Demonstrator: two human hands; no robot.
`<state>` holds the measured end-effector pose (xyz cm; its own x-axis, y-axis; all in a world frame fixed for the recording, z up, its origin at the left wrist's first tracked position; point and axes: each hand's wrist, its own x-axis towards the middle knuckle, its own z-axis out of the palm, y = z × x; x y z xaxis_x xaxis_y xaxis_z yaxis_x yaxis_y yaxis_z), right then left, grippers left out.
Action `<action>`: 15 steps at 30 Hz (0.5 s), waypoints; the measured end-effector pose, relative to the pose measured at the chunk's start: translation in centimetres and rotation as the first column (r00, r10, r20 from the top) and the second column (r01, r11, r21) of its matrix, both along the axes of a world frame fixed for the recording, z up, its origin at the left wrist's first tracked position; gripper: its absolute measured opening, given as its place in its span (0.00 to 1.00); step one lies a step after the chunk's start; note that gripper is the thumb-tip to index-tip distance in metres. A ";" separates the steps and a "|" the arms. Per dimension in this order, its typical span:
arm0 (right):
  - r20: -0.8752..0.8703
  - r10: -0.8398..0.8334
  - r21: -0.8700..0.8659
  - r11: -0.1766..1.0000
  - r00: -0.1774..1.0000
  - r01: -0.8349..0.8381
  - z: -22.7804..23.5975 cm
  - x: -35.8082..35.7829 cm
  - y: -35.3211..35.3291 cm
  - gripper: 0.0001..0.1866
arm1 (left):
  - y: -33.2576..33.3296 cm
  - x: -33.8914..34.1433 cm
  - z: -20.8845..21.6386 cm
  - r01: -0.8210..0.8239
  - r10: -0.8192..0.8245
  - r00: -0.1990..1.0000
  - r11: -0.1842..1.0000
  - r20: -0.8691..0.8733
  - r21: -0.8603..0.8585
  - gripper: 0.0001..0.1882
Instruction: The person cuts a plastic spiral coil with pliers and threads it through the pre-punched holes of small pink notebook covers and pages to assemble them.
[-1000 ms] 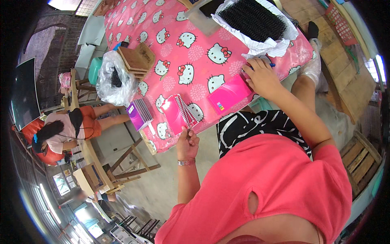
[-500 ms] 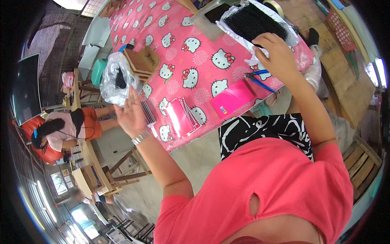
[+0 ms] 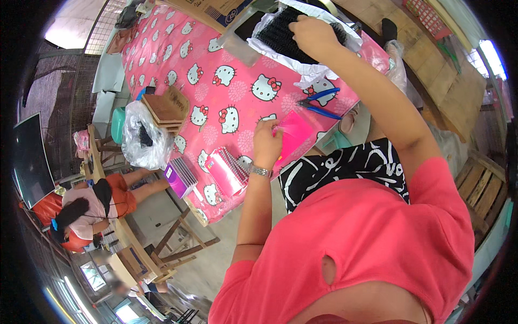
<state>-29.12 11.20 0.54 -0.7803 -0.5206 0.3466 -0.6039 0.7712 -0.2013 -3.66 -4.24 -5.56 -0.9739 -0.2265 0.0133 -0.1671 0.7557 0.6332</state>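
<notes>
One person's pink top (image 3: 345, 232) is nearest, facing a surface (image 3: 245, 89) covered in pink cat-print cloth. The left hand (image 3: 268, 144) is curled over the left end of a flat pink packet (image 3: 295, 136) near the surface's edge, perhaps to steady it; whether the fingers pinch it cannot be told. To its left stand a stack of pink packets (image 3: 229, 175) and a stack of purple packets (image 3: 179, 180), probably kept apart by colour. Just beyond the flat packet, blue-handled pliers (image 3: 324, 112) lie with handles spread, probably for easy reach. Farther out, the right hand (image 3: 314, 36) bends its fingers down onto a black curly bundle (image 3: 280, 35); its grip is unclear. White paper (image 3: 310, 71) lies underneath, likely keeping the strands together. A cardboard box (image 3: 208, 11) sits beyond.
</notes>
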 end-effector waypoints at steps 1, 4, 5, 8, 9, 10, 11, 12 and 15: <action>-0.122 0.016 0.007 1.000 0.992 -0.015 -0.4 0.0 0.0 0.07 | 0.3 -0.3 -0.3 -0.018 0.018 0.999 1.000 0.027 0.001 0.11; -0.208 0.022 0.058 0.998 0.978 -0.011 -0.6 1.0 -1.2 0.07 | -0.5 -0.4 -0.5 -0.052 0.049 0.994 0.998 0.094 0.032 0.11; -0.233 0.021 0.056 0.998 0.972 -0.008 -0.7 1.2 -1.6 0.07 | -0.8 -0.4 -0.5 -0.070 0.060 0.990 0.995 0.126 0.075 0.11; -0.220 0.082 0.027 0.997 0.972 -0.078 -0.5 0.9 -1.8 0.07 | -1.5 -0.1 -0.6 -0.078 0.074 0.995 0.994 0.062 0.070 0.11; -0.175 0.075 0.001 0.997 0.982 -0.076 -0.4 0.4 -1.4 0.06 | -1.4 -0.3 0.4 -0.089 0.086 0.995 0.994 0.053 0.064 0.11; -0.115 0.053 -0.092 0.994 0.992 -0.064 -0.7 -0.4 -1.0 0.09 | -1.2 0.0 1.6 -0.073 0.070 0.997 0.994 0.045 0.081 0.11; -0.053 0.026 -0.208 0.977 0.998 -0.037 0.1 -0.3 -0.6 0.12 | -1.0 0.3 3.2 -0.060 0.056 0.998 0.993 0.040 0.097 0.11; 0.015 0.008 -0.313 0.950 1.000 -0.003 1.6 -0.2 0.2 0.15 | -0.7 0.7 4.6 -0.075 0.072 0.997 0.993 0.035 0.095 0.11; -0.010 0.063 -0.541 0.839 0.998 -0.058 4.3 -1.6 2.3 0.18 | 0.9 2.0 9.2 0.012 -0.001 0.976 0.999 0.217 -0.052 0.08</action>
<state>-30.71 13.51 4.84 -0.7572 -0.2981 0.5811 -0.6425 0.5001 -0.5806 -1.64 -3.39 3.68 -0.9563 -0.2249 -0.1870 -0.2914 0.7884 0.5418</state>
